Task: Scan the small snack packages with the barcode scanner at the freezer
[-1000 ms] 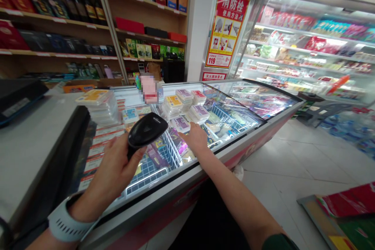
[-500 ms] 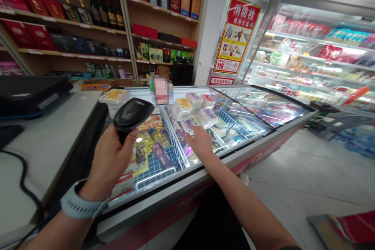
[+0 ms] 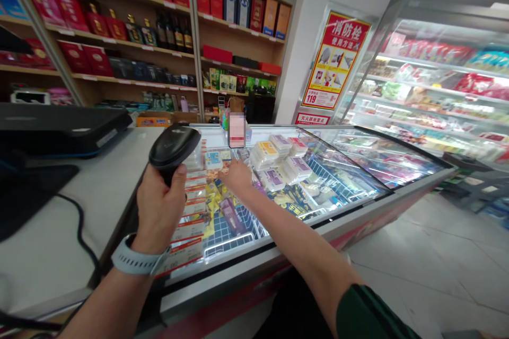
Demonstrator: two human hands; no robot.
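Observation:
My left hand [image 3: 161, 209], with a pale blue watch band on its wrist, is closed around the handle of a black barcode scanner [image 3: 175, 145], held above the left end of the chest freezer. My right hand [image 3: 237, 177] reaches over the freezer's glass top, thumb and fingers apart, with nothing visible in it. Just beyond its fingers lies a flat pack with a blue label [image 3: 213, 160]; I cannot tell whether they touch. To the right stand stacked clear packs with a yellow label [image 3: 267, 149], purple labels [image 3: 298, 165] and a red label [image 3: 298, 145].
Frozen goods lie in wire baskets [image 3: 228, 243] under the glass. A phone [image 3: 237, 130] stands upright at the freezer's back edge. On the left is a counter [image 3: 131, 143] with a black device [image 3: 63, 127] and a cable [image 3: 81, 222]. Shelves [image 3: 159, 47] with boxes and bottles stand behind.
My right hand has moved left, away from the purple-labelled pack, towards the blue-labelled one. The scanner stays in my left hand. My view has turned slightly left.

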